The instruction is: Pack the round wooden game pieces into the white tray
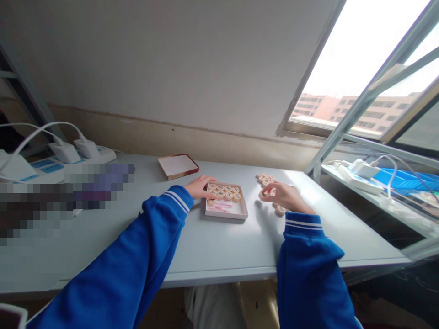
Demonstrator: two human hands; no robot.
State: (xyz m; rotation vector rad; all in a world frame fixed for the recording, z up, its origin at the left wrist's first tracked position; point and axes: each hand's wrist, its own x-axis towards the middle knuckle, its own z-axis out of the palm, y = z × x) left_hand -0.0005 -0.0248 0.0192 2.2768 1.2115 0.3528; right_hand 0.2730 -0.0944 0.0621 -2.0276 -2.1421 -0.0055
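A shallow white box (226, 216) sits on the table, with rows of round wooden Chinese chess pieces (228, 194) filling its far part. Pink print shows on its bare floor at the near side. My left hand (200, 187) grips the box's left edge, its thumb reaching over the rim by the nearest pieces. To the right of the box, my right hand (286, 196) has its fingers closed on a Chinese chess piece (268, 193) with red marking, partly hidden by the fingers. Loose pieces (265, 177) lie just beyond that hand, and others (280, 210) lie beneath it.
A box lid (179, 165) lies inside-up behind the box. At the left stand a power strip (51, 169) with white chargers and a blurred-out patch. A metal frame (329, 146) and a shelf with another power strip (360, 178) flank the table's right side.
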